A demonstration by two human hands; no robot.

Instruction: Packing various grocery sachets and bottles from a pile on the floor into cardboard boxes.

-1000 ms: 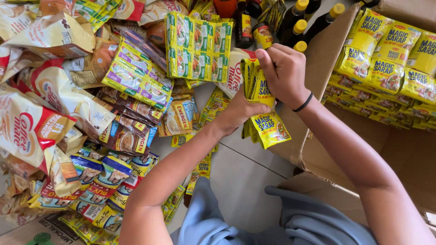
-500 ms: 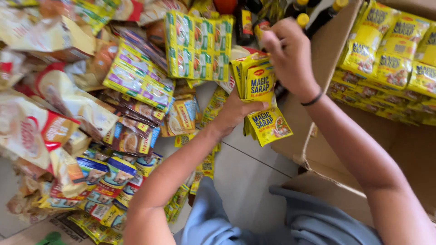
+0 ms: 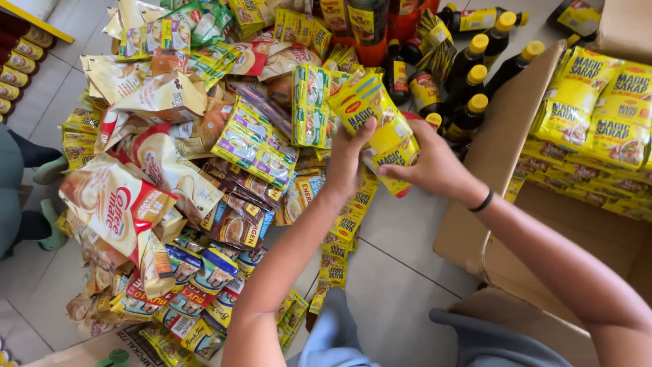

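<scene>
Two hands – left hand (image 3: 350,160) | right hand (image 3: 431,163) – both gripping yellow sachet strip (image 3: 373,119) between them

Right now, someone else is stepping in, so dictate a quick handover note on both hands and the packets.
Left hand and right hand: together gripping a strip of yellow seasoning packets, held above the floor tiles.
More yellow packets sit stacked in the open cardboard box to the right.
A heap of mixed sachets lies to the left, dark bottles behind.
Done: one strip is out of the box.
Left: the strip is not yet set down; many remain boxed.
</scene>
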